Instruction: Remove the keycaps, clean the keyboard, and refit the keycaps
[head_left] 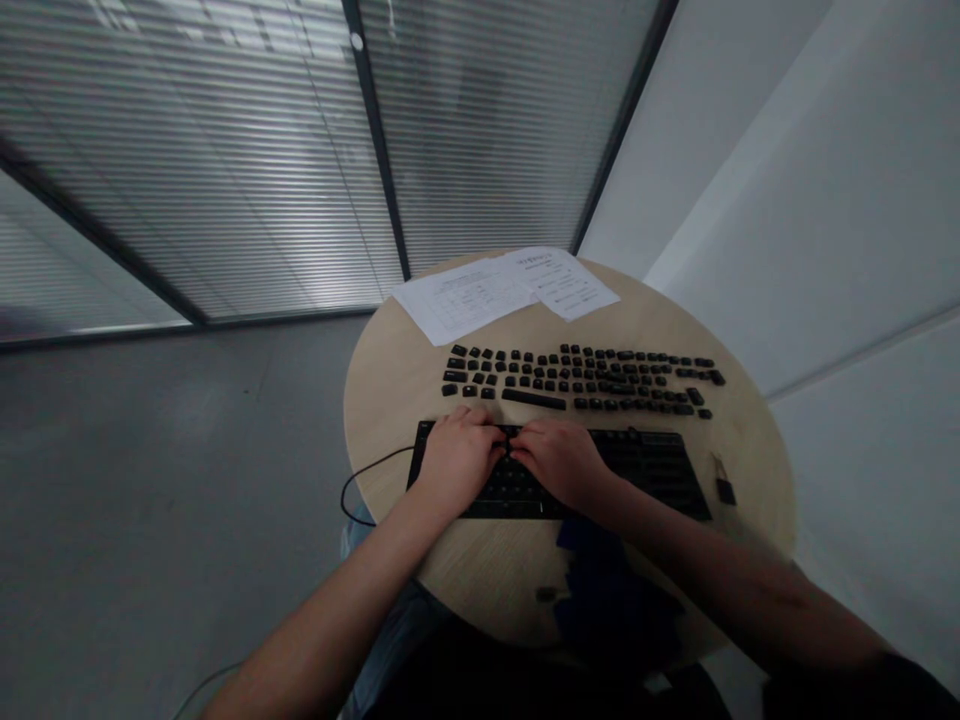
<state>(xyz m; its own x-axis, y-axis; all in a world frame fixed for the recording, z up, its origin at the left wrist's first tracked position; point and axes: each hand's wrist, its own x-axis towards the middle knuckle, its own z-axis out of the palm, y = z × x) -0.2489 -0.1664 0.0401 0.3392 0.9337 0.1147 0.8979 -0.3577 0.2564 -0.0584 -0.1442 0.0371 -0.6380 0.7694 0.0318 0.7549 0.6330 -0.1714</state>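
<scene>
Closely, the bare left hand (466, 452) and bare right hand (561, 462) are touching a black rectangular keyboard (652, 465) beside small black keycaps (534, 399). Fingertips are nearly meeting; whether gripping, I cannot tell.

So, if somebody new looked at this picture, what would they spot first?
Probably the loose black keys, spread in rows across the middle of the round table. Next, the two hands, left and right, close together on the black keyboard just nearer the person. Then the white papers, bright against the wood at the table's far side.
</scene>
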